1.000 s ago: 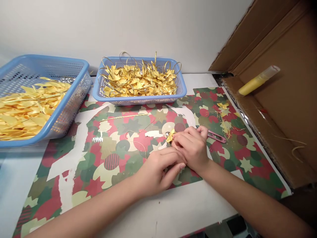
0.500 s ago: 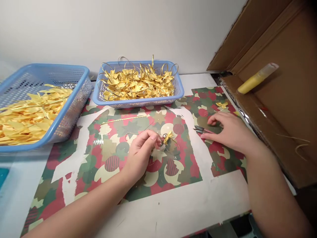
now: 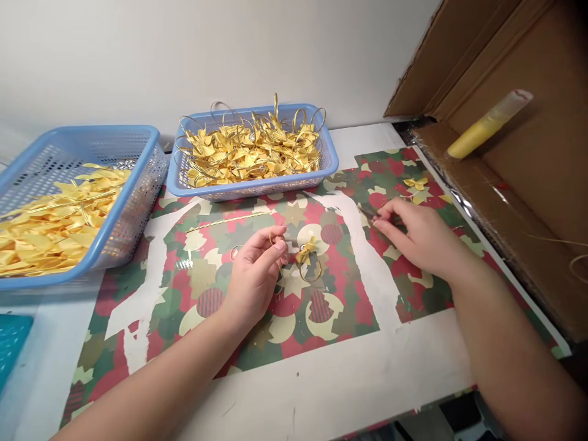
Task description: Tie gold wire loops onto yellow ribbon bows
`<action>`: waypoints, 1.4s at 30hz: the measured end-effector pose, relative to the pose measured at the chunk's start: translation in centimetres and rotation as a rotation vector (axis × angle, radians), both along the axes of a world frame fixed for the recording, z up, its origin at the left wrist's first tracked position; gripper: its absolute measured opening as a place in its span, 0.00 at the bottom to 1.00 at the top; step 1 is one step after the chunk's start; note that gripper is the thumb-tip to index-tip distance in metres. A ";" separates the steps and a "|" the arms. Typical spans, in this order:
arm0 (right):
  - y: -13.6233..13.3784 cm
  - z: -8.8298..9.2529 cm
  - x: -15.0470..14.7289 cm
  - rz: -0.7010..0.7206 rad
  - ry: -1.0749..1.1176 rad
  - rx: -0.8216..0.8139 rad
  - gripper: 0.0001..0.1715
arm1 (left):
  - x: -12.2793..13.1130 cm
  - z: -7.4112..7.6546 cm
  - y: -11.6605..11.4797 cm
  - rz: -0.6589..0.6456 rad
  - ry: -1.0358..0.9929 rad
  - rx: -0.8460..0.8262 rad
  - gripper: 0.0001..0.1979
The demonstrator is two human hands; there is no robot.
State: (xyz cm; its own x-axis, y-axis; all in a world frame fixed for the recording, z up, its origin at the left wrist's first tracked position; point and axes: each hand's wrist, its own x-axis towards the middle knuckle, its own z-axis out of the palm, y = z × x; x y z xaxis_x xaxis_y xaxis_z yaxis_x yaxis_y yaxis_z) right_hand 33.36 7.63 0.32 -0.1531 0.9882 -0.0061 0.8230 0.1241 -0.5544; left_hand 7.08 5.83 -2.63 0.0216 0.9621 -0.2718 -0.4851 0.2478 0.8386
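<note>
My left hand [image 3: 257, 269] is closed in a pinch over the middle of the patterned sheet, with a thin gold cord [image 3: 278, 277] curving out at its fingers. Just right of the fingertips is a yellow ribbon bow [image 3: 309, 246] with a silvery bead and a gold cord loop below it. Whether the bow hangs from the hand or rests on the sheet, I cannot tell. To the right, the thumb and fingers of my right hand [image 3: 413, 236] close on small dark thread snips [image 3: 366, 212], whose blades point left. Its palm hides part of the sheet.
A blue basket [image 3: 334, 164] of yellow bows with gold loops stands at the back; another blue basket [image 3: 154, 153] holds yellow ribbon pieces at left. A gold cord length [image 3: 225, 222] and a yellow bow [image 3: 416, 184] lie on the sheet. Cardboard [image 3: 505, 202] borders the right.
My right hand has picked the snips up from the sheet, moving slightly up. The bow by my left hand has turned, its cord loop now facing down. The camera view has shifted a little.
</note>
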 end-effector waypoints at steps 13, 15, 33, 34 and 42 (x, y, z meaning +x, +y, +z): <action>-1.2 3.3 -7.1 0.373 -0.404 -0.026 0.13 | -0.1 0.0 0.1 -0.027 -0.040 0.010 0.11; -1.0 3.4 -7.5 0.393 -0.486 0.008 0.13 | -0.2 0.0 0.0 -0.034 -0.051 0.033 0.10; -0.2 1.8 -8.1 0.442 -0.501 0.181 0.12 | -0.2 0.6 -0.1 -0.112 0.003 0.172 0.05; -0.2 1.7 -8.1 0.443 -0.503 0.179 0.11 | -0.2 0.6 -0.1 -0.114 0.002 0.171 0.05; -0.6 2.0 -6.6 0.330 -0.375 0.201 0.11 | -1.0 0.6 0.0 -0.109 0.148 0.225 0.05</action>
